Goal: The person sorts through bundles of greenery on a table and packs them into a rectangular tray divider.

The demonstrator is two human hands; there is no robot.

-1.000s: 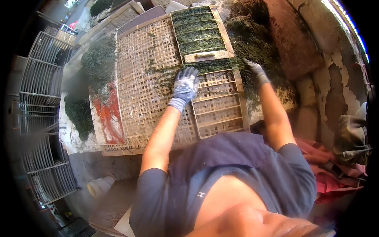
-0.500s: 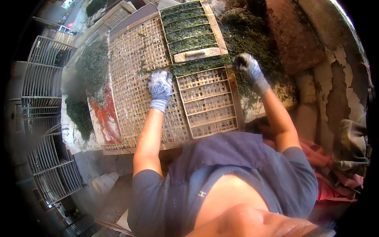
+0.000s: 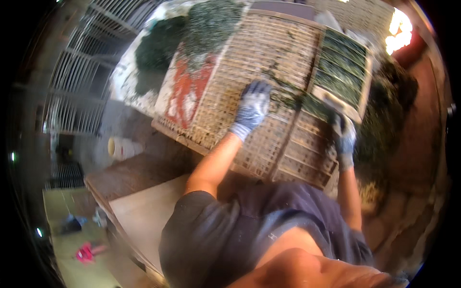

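Note:
My left hand (image 3: pixel 253 106), in a blue-and-white glove, lies over a woven bamboo mat (image 3: pixel 249 62) with its fingers stretched out. A few dark green shreds (image 3: pixel 285 98) are scattered beside it. My right hand (image 3: pixel 345 137), gloved alike, is at the right edge of a slatted wooden frame (image 3: pixel 307 144); motion smears its fingers. Just above it, a pale wooden board with a raised grip (image 3: pixel 336 102) lies across the frame. Beyond the board, the frame's far sections hold dark green shredded plant matter (image 3: pixel 338 62). The near sections show bare weave between thin slats.
Heaps of green shreds (image 3: pixel 211 29) sit left of the mat near a red-stained white board (image 3: pixel 185 89); another pile (image 3: pixel 384 110) lies on the right. Metal racks (image 3: pixel 79 72) stand at the left. Below are a white bucket (image 3: pixel 122 149) and a wooden table (image 3: pixel 144 206).
The view has swung left, bringing the table and bucket further in. My left hand has gone from curled to stretched out. My right hand has come nearer, below the wooden board.

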